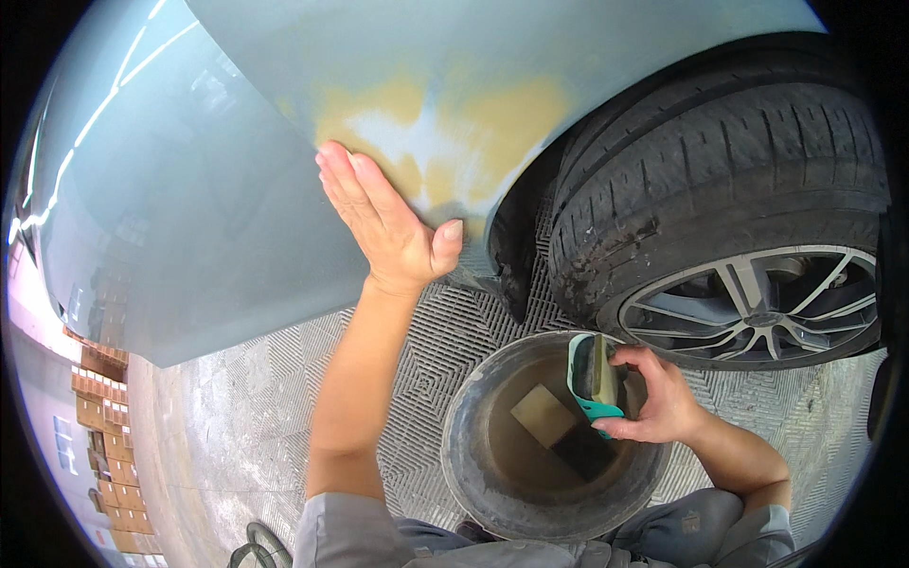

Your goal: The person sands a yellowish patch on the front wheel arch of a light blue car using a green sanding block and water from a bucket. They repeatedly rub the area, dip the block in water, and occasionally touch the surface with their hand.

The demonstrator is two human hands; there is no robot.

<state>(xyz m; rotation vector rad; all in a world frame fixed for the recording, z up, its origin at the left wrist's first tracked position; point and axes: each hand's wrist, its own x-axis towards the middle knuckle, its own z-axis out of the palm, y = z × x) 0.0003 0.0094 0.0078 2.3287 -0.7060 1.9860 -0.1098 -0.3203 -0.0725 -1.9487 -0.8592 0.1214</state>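
Grey sleeve nearest the camera, left side, forearm reaching far toward the car. Right hand has the working grip: thumb and fingers closed on the right side of a teal-edged block with an olive pad, stood on edge over the right part of the bucket. Bucket holds murky brown water, plus a tan rectangular pad and a dark piece just beside it, near side — can't tell if they float or rest on something.

Left hand grips nothing: fingers straight and together, thumb out to the right, laid flat on the grey-blue panel at the left edge of the mottled yellow patch, which has a whitish middle. Tire and spoked wheel to the right, ribbed floor below, stacked boxes far left.

Step looks like wet-sanding the patch: feeling the surface with the left palm, block kept at the bucket for wetting. Next move probably calls for bringing the wet block up to the patch, flat and evenly pressed — left hand out of its path.
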